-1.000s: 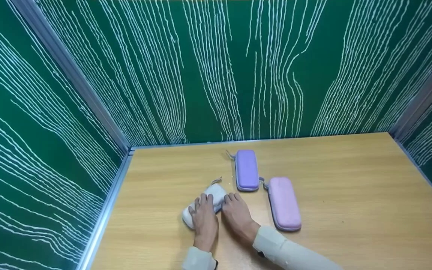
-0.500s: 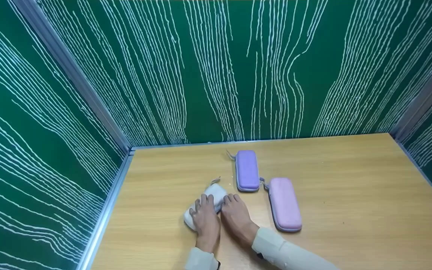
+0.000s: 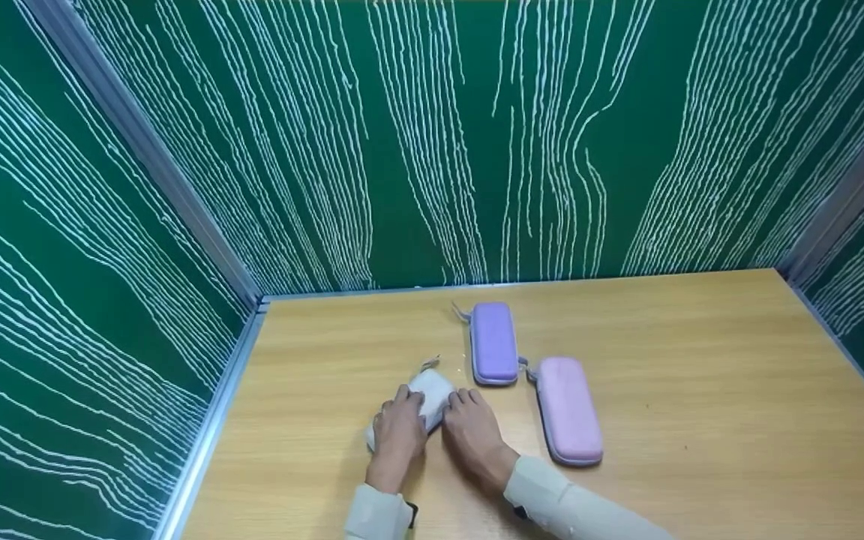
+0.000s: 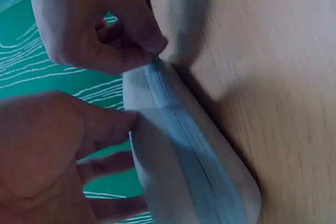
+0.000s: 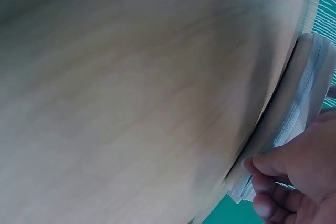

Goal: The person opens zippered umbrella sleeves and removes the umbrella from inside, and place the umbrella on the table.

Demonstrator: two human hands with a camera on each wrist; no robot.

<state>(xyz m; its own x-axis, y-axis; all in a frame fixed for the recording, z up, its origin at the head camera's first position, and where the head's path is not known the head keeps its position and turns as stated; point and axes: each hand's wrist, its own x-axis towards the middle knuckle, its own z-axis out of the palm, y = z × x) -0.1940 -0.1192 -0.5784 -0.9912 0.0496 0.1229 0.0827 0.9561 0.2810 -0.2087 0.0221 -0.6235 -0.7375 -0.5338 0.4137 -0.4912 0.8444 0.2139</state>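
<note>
Since the earlier frame the left hand (image 3: 400,429) has slid toward the left end of the white case (image 3: 434,395), baring more of its top; the right hand (image 3: 472,427) has hardly moved. White case lies slantwise on the table (image 3: 702,352), between both hands, its loop (image 3: 430,364) at the far end; the zip (image 4: 179,132) runs along the side facing the right hand and looks closed where it shows, so the zipping or unzipping seems under way at one end, though which it is cannot be told; no inside shows. Left thumb presses the case's upper edge, the fingers bent loosely over the top and far side; right thumb and forefinger meet in a tight pinch at the zip, probably on its tab, which they hide, the other fingers curled in. Farther out, the purple case (image 3: 494,341) and pink case (image 3: 569,409) lie flat, apparently closed, untouched.
</note>
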